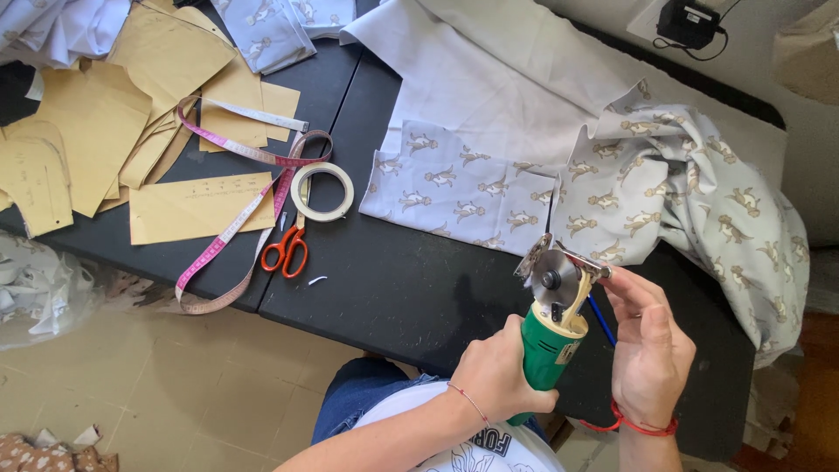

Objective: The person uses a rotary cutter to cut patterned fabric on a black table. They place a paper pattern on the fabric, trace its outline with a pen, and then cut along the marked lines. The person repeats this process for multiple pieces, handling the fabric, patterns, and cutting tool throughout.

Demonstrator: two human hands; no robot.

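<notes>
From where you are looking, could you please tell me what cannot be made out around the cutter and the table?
- Green rotary cutter, head view: its grip is hidden by the left hand.
- Blue cord: runs behind the right hand, so its end is hidden.
- Black device: cut off by the top edge.
- Orange scissors: blades partly under the tape roll.

The left hand (500, 371) wraps the green rotary cutter (552, 336), hiding most of its body. The printed fabric (699, 201) hangs past the black table (384, 280), its lower end unseen. The black charger (689, 22) is cropped by the top edge.
</notes>
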